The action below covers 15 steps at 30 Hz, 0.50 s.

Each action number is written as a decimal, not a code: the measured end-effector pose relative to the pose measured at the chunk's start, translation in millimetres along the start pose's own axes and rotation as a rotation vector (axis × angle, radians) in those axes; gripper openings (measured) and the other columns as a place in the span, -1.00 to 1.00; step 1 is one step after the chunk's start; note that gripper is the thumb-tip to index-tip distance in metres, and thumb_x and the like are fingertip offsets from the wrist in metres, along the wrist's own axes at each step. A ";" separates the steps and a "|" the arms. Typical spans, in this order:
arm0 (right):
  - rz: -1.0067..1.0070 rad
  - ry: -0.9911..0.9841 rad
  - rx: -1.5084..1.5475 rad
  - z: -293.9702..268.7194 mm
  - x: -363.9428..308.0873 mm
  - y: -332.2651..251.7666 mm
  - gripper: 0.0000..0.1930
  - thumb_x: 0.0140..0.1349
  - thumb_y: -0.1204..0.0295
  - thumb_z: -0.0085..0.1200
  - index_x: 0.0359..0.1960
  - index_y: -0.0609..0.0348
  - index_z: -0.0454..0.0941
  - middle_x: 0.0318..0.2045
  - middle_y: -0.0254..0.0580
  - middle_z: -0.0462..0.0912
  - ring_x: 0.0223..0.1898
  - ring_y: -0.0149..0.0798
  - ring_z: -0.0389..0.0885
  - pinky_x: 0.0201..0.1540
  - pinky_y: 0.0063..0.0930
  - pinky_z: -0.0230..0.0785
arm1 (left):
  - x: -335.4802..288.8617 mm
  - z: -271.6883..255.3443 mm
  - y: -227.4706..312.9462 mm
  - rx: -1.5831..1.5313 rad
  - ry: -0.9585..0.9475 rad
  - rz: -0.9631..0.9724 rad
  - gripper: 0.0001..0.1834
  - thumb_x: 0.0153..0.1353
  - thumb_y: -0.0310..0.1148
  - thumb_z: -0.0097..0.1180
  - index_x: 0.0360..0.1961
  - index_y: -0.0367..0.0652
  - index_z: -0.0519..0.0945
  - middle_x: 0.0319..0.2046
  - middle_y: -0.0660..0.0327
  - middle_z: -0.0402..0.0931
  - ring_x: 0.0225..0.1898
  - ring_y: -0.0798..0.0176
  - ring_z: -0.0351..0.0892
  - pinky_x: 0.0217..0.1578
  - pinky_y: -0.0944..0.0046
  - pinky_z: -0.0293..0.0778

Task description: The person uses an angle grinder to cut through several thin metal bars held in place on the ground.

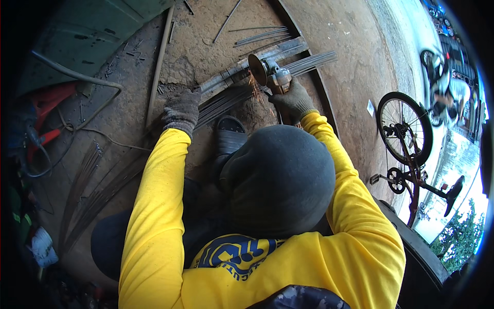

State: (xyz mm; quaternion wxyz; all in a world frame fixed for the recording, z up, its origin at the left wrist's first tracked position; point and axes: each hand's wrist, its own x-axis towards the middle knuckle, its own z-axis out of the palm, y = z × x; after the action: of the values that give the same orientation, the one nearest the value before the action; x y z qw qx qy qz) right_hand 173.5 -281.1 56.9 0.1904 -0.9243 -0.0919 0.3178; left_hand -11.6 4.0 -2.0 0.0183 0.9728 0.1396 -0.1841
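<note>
My right hand (296, 100), in a grey work glove, grips an angle grinder (280, 78). Its disc (258, 69) stands on edge over a bundle of thin metal rods (221, 107), and orange sparks spray down beneath it. In a dark knitted glove, my left hand (181, 110) is closed round the rods to the left of the disc; its fingertips are partly hidden. The rods cross in front of me and stick out past the grinder on the right. Just beyond them lies a flat metal bar (221, 82).
My sandalled foot (230, 136) is close below the rods. A long pipe (160, 67), cables (105, 82) and more rods (82, 190) lie at left. At right stands a bicycle (406, 134), with a person (455, 98) beyond. A metal rail (321, 92) runs beside the grinder.
</note>
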 end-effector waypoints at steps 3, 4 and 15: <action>-0.024 0.018 -0.018 -0.4 -0.4 -2.3 0.11 -0.20 0.06 0.50 0.44 0.18 0.25 0.15 0.29 0.63 0.18 0.19 0.63 0.28 -0.14 0.46 | 0.5 1.7 0.3 -0.011 -0.002 -0.009 -0.68 0.46 -0.29 -0.03 0.15 0.11 0.64 -0.09 0.03 0.66 -0.05 -0.07 0.73 -0.11 -0.08 0.66; -0.027 0.029 -0.030 -0.6 -0.5 -3.1 0.11 -0.20 0.06 0.50 0.44 0.18 0.24 0.14 0.30 0.63 0.18 0.19 0.63 0.28 -0.13 0.46 | 0.7 2.3 -0.2 -0.016 0.010 -0.005 -0.68 0.45 -0.30 -0.02 0.15 0.11 0.64 -0.09 0.03 0.66 -0.05 -0.07 0.73 -0.11 -0.08 0.66; -0.092 0.020 -0.061 0.1 11.6 1.4 0.12 -0.13 -0.02 0.51 0.41 0.32 0.22 0.16 0.35 0.60 0.22 0.23 0.60 0.29 -0.12 0.43 | 4.6 14.5 -3.9 -0.066 -0.003 -0.020 -0.68 0.41 -0.30 -0.01 0.10 0.10 0.67 -0.10 0.01 0.68 -0.03 -0.10 0.72 -0.09 -0.10 0.65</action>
State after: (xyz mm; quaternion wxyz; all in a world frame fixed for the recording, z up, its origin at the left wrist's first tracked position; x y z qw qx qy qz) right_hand 182.5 -279.0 49.9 0.1776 -0.9275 -0.1418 0.2967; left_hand -13.7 7.7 -17.1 0.0489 0.9699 0.1553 -0.1811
